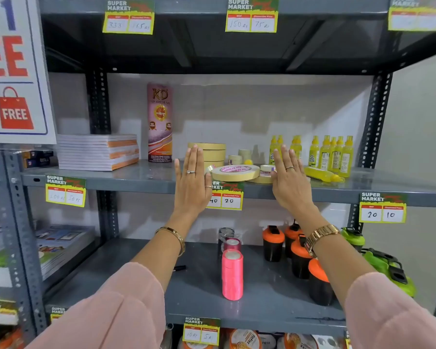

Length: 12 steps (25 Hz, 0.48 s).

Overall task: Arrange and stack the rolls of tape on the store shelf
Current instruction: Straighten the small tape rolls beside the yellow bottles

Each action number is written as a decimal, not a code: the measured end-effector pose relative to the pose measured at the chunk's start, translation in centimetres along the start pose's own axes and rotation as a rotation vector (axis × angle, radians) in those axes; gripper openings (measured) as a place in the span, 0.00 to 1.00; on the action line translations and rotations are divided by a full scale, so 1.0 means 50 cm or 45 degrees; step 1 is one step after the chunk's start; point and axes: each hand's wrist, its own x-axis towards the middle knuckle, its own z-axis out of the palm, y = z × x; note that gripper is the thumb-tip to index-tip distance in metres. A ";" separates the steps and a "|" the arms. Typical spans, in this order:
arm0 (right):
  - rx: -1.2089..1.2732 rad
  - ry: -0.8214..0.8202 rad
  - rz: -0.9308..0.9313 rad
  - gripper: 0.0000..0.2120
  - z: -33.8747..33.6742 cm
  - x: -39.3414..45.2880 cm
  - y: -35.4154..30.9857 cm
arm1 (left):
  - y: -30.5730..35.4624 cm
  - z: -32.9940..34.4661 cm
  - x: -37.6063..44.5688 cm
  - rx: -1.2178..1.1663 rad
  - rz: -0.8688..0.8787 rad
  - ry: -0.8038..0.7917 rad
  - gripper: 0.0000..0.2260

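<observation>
Cream tape rolls lie on the grey middle shelf (pixel 136 176). A wide flat roll (pixel 235 172) with a red-printed core lies near the front edge, between my hands. Behind it stands a stack of three rolls (pixel 212 153), with small rolls (pixel 244 154) further back. Another flat roll (pixel 259 179) lies partly under the wide one, and a small roll (pixel 267 168) is on top of it. My left hand (pixel 191 182) is raised flat, fingers apart, left of the wide roll. My right hand (pixel 288 178) is open to its right, holding nothing.
A tall pink KD tape pack (pixel 159 122) and a stack of notebooks (pixel 98 152) stand to the left. Yellow glue bottles (pixel 332 154) crowd the right, one lying down (pixel 322 174). Below are pink ribbon spools (pixel 232 275) and orange-lidded shakers (pixel 300 253).
</observation>
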 end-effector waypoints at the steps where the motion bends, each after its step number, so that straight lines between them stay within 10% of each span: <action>1: -0.004 -0.018 0.005 0.25 0.000 0.006 0.002 | 0.000 0.003 0.001 0.000 -0.015 0.010 0.26; 12: 0.049 -0.598 0.263 0.25 0.014 0.129 -0.002 | -0.021 0.046 0.014 0.137 -0.042 -0.067 0.24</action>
